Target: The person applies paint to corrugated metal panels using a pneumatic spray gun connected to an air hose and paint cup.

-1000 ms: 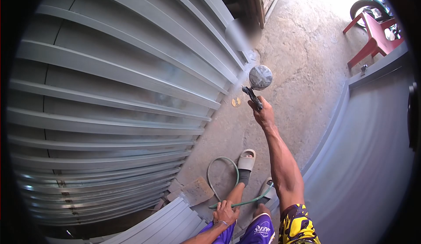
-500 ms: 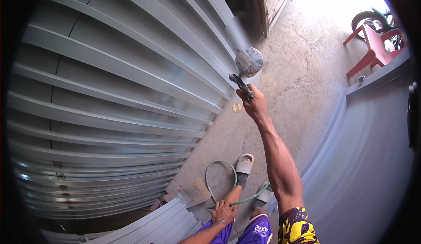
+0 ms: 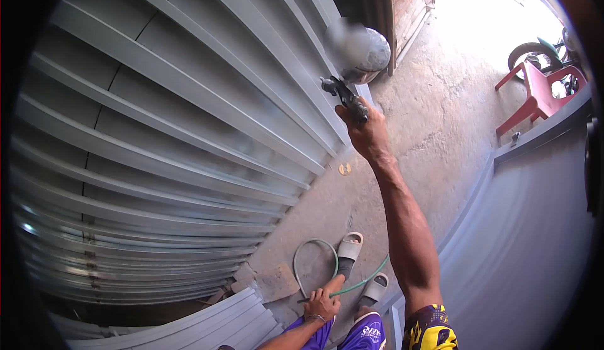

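"Where are the two hands?"

"Well apart. The right hand (image 3: 370, 135), above the middle of the frame, is clamped around the grip of a spray gun (image 3: 346, 97). The left hand (image 3: 322, 303), bottom centre, has its fingers curled over a green hose (image 3: 360, 284); how tightly, I can't tell."

"And the gun itself?"

"Upper centre, its nozzle end just beside the slatted metal panel (image 3: 207, 107) that fills the left of the frame. Its round cup (image 3: 372, 55) sits beyond the hand."

"Is it spraying?"

"Can't say. A pale blur overlaps the cup, and it might be mist or a lens smear. The trigger finger is hidden."

"What could go wrong?"

"I'd watch the nozzle first. Held that near the raised slats, it could knock an edge if the wrist drifts left. If paint is flowing, lingering there might leave runs."

"And lower down?"

"The hose loops beside a sandal (image 3: 350, 247). A step could catch it, and the tug might jerk the gun, if the hose feeds it; the forearm hides where it leads."

"The cup?"

"Tipped too far, it could leak, supposing the lid is loose. A drip would probably land on the concrete floor (image 3: 428, 120)."
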The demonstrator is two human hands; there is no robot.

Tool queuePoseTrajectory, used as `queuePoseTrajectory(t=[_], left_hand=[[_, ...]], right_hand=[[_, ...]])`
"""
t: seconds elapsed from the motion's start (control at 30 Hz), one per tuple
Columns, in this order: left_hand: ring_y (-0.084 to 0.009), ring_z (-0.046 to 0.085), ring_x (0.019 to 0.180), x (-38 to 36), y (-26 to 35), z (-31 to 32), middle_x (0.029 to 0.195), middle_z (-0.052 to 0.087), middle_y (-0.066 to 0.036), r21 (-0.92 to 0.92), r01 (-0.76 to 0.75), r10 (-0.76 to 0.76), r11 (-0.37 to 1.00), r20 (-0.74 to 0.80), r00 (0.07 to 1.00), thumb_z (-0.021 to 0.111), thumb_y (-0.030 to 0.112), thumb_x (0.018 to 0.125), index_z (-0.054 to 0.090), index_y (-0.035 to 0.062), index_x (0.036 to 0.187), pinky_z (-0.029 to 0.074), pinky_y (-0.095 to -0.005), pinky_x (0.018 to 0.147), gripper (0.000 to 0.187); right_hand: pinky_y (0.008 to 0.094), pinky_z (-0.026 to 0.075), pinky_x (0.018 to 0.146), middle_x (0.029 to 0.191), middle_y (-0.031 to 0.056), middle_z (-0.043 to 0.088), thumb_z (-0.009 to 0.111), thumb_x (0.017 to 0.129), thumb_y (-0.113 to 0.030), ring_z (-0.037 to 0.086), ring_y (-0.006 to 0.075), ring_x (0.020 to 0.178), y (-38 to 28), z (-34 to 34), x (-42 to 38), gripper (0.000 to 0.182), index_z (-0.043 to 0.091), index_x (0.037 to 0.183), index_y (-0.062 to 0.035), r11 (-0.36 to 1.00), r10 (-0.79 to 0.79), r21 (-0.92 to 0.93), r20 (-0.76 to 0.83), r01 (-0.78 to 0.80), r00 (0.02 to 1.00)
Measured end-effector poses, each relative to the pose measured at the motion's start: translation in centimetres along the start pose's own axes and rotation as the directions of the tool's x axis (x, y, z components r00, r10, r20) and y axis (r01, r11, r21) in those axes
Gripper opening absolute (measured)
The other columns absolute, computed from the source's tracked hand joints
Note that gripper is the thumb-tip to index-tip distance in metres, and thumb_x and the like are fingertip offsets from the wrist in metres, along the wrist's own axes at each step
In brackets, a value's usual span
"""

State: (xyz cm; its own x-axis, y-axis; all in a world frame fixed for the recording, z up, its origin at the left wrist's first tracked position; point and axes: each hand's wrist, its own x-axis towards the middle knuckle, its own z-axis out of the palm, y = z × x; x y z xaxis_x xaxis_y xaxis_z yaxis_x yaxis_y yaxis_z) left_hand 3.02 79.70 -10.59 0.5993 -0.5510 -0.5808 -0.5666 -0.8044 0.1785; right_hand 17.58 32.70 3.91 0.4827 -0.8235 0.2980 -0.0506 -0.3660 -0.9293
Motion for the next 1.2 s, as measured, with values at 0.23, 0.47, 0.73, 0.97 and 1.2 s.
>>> queuePoseTrajectory(t=[0.23, 0.47, 0.73, 0.97, 1.2], left_hand=[[-0.0374, 0.058, 0.121, -0.3, 0.4, -0.5, 0.12, 0.063, -0.015, -0.02, 0.023, -0.022, 1.0, 0.03, 0.999, 0.065, 0.038, 0.084, 0.06, 0.0061, 0.116, 0.052, -0.0598, 0.093, 0.046], [-0.0393, 0.056, 0.122, -0.1, 0.1, -0.1, 0.122, 0.061, -0.017, -0.048, 0.014, -0.012, 0.999, 0.03, 0.999, 0.065, 0.038, 0.084, 0.059, 0.0058, 0.118, 0.05, -0.0606, 0.095, 0.048], [-0.0382, 0.056, 0.123, 0.0, 0.2, 0.0, 0.124, 0.061, -0.017, -0.014, 0.019, -0.018, 1.0, 0.061, 0.998, 0.064, 0.039, 0.084, 0.059, 0.0059, 0.12, 0.051, -0.0591, 0.096, 0.049], [-0.0366, 0.058, 0.12, -0.1, 0.5, -0.5, 0.12, 0.062, -0.015, 0.013, 0.008, -0.008, 1.0, 0.057, 0.998, 0.066, 0.038, 0.084, 0.06, 0.0064, 0.116, 0.054, -0.0575, 0.093, 0.046], [-0.0373, 0.059, 0.119, 0.1, 0.2, 0.2, 0.118, 0.062, -0.015, 0.04, 0.009, -0.012, 0.999, 0.073, 0.997, 0.068, 0.038, 0.082, 0.061, 0.005, 0.113, 0.054, -0.0585, 0.091, 0.046]], right_hand=[[0.0473, 0.05, 0.067, 0.079, 0.0222, 0.068, 0.077, 0.093, -0.038, 0.067, 0.0414, 0.074, -8.0, -2.1, 2.9, 0.04, 0.064, 0.096, -0.0001, 1.0, 0.002, -0.011, 0.007, -0.001, 1.0], [0.0431, 0.051, 0.069, 0.081, 0.0184, 0.07, 0.073, 0.096, -0.04, 0.067, 0.0301, 0.072, -16.0, -4.8, 4.5, 0.041, 0.069, 0.106, -0.001, 0.998, -0.029, 0.055, 0.061, 0.025, 0.998], [0.0478, 0.048, 0.066, 0.081, 0.0219, 0.069, 0.075, 0.095, -0.038, 0.068, 0.0363, 0.074, -13.1, -4.2, 3.7, 0.039, 0.064, 0.096, -0.0005, 0.997, -0.073, -0.008, 0.058, 0.074, 0.996], [0.0499, 0.047, 0.067, 0.08, 0.0227, 0.067, 0.077, 0.094, -0.033, 0.067, 0.0425, 0.077, -4.1, -1.8, 1.1, 0.035, 0.06, 0.095, -0.0014, 0.998, 0.002, -0.065, 0.056, 0.001, 0.998], [0.05, 0.047, 0.066, 0.077, 0.0221, 0.065, 0.076, 0.093, -0.034, 0.065, 0.043, 0.075, 3.8, 0.4, -1.8, 0.036, 0.058, 0.092, -0.0021, 0.989, 0.057, -0.142, 0.04, -0.051, 0.998]])
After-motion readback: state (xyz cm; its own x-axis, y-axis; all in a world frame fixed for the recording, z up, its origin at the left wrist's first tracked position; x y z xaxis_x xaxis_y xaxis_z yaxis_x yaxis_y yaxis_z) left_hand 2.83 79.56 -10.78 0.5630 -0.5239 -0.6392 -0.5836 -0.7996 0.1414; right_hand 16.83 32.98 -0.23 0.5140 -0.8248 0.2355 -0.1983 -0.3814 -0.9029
